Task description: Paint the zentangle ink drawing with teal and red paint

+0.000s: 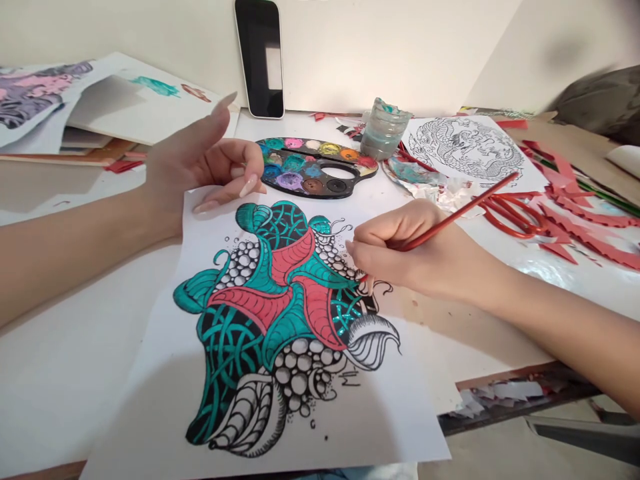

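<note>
Head view, left to right: one purple-grey and pink painted sheet (40,90) and one white board (120,110) with teal and brown smears lay off the upper-left corner of the drawing (287,320). Left hand (215,167) was at that corner, empty, fingers loosely curled, thumb raised; couldn't tell if it touched paper. One phone (260,63), screen dark, stood behind the drawing. Drawing: one sheet, flat on the white table (75,373); three red petals swirled among teal ones, three black panels with woven teal bands (right one glossy), three uncoloured bubble clusters, two uncoloured leaf shapes. One paint palette (305,163), many colours, sat past the drawing's top edge; one cup (385,130) of cloudy water beyond its upper right. Right hand (410,250) gripped one red brush (465,212) over the drawing's right side. Right of the drawing: one round line-art sheet (470,150), one pair of scissors (533,232), red paper strips (590,241), too tangled to count.
</note>
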The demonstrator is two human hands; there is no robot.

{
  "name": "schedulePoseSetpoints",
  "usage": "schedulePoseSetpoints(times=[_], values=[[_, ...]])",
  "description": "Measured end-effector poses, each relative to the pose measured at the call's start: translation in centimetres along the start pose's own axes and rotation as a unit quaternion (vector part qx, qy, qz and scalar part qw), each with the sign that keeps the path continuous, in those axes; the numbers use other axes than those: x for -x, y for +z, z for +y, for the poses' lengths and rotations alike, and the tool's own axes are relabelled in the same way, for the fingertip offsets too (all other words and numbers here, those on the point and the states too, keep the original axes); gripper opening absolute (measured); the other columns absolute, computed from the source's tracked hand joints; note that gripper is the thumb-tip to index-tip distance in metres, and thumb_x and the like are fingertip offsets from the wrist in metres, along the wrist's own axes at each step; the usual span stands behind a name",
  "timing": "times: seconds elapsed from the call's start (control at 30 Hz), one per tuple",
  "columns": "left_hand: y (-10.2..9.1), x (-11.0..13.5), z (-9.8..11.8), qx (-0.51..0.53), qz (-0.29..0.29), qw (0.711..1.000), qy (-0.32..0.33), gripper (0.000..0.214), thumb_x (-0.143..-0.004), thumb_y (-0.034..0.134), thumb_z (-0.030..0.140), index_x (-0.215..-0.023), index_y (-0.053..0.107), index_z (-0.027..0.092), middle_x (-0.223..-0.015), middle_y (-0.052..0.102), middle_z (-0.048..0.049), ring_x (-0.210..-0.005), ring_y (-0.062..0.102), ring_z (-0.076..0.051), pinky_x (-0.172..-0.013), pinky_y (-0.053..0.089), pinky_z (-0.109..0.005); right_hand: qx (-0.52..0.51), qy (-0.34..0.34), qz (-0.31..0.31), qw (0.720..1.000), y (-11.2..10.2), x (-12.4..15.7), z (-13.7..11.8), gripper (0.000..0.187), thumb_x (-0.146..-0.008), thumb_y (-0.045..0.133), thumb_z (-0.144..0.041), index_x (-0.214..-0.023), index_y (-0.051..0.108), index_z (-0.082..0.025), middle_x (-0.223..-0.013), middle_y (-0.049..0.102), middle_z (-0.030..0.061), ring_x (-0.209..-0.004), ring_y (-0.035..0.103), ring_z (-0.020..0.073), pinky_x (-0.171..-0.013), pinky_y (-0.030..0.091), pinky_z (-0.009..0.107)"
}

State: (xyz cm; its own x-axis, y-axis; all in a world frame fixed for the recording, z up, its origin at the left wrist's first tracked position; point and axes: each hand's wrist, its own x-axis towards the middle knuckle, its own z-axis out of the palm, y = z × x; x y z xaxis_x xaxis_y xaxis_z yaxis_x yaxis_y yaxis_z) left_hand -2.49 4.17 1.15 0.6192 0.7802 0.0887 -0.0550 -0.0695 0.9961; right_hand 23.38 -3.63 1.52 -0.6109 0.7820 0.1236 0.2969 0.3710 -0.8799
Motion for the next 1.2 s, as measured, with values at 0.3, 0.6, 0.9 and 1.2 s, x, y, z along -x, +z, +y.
schedulePoseSetpoints(times=[0.3, 0.6, 0.9, 1.2], values=[[0.43, 0.08, 0.12, 0.010, 0.023, 1.000, -0.005, 0.062, -0.095, 0.052, 0.063, -0.055, 0.066, 0.017, -0.026, 0.032, 0.0007, -0.028, 0.024, -0.009, -0.037, 0.029, -0.026, -0.003, 0.009, -0.001, 1.000, 0.04, 0.02, -0.03, 0.048, -0.081, 0.053, 0.003, -0.053, 0.019, -0.018, -0.053, 0.016, -0.0067, -0.048, 0.017, 0.0024, -0.040, 0.011, 0.020], [0.00, -0.01, 0.11, 0.013, -0.007, 1.000, 0.003, 0.061, -0.092, 0.057, 0.066, -0.056, 0.065, 0.017, -0.026, 0.034, 0.0018, -0.027, 0.025, -0.007, -0.038, 0.030, -0.026, -0.001, -0.001, -0.012, 1.000, -0.12, 0.21, 0.08, 0.048, -0.082, 0.053, 0.003, -0.055, 0.019, -0.018, -0.054, 0.016, -0.0067, -0.049, 0.016, 0.0027, -0.040, 0.010, 0.021], [-0.13, 0.10, 0.03, 0.024, -0.019, 1.000, -0.002, 0.062, -0.096, 0.053, 0.063, -0.059, 0.063, 0.015, -0.027, 0.036, 0.0020, -0.026, 0.027, -0.007, -0.041, 0.039, -0.025, 0.003, 0.006, -0.016, 1.000, -0.16, 0.06, 0.09, 0.049, -0.083, 0.053, 0.004, -0.053, 0.021, -0.019, -0.052, 0.019, -0.0076, -0.047, 0.018, 0.0020, -0.039, 0.010, 0.020], [-0.37, 0.03, -0.05, 0.038, -0.025, 0.999, -0.010, 0.062, -0.097, 0.052, 0.063, -0.060, 0.064, 0.014, -0.028, 0.039, 0.0025, -0.027, 0.033, -0.006, -0.042, 0.039, -0.021, -0.010, 0.007, -0.022, 1.000, -0.19, 0.03, 0.09, 0.049, -0.083, 0.053, 0.004, -0.053, 0.021, -0.019, -0.051, 0.019, -0.0080, -0.047, 0.018, 0.0018, -0.039, 0.010, 0.019]])
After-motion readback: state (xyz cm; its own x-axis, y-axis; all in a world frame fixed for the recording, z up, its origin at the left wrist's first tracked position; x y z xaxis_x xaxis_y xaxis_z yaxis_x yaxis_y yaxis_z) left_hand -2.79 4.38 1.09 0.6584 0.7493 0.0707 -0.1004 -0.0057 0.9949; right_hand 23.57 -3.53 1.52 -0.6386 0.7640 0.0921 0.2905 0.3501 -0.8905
